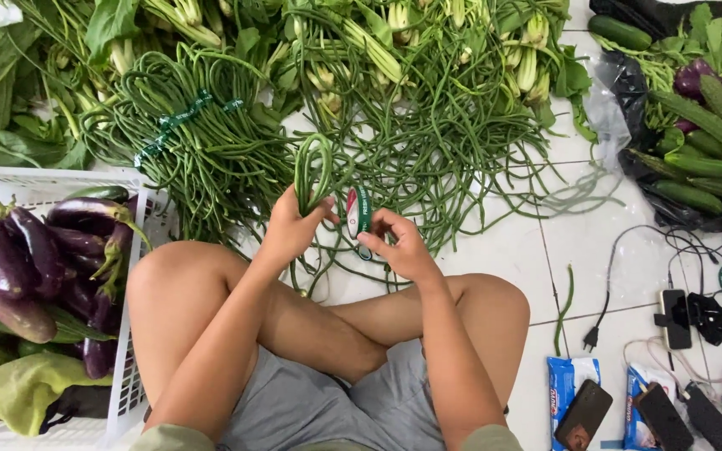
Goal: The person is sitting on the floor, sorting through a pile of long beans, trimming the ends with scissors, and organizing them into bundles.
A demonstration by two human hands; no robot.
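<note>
my left hand point(292, 227) grips a folded bunch of long beans point(313, 171); my right hand point(400, 245) pinches a roll of tape point(359, 211) just at its 3 o'clock. the bunch stands upright, loop toward 12, long axis 12 to 6. i judge loose beans could slip out if my grip slackens.
</note>
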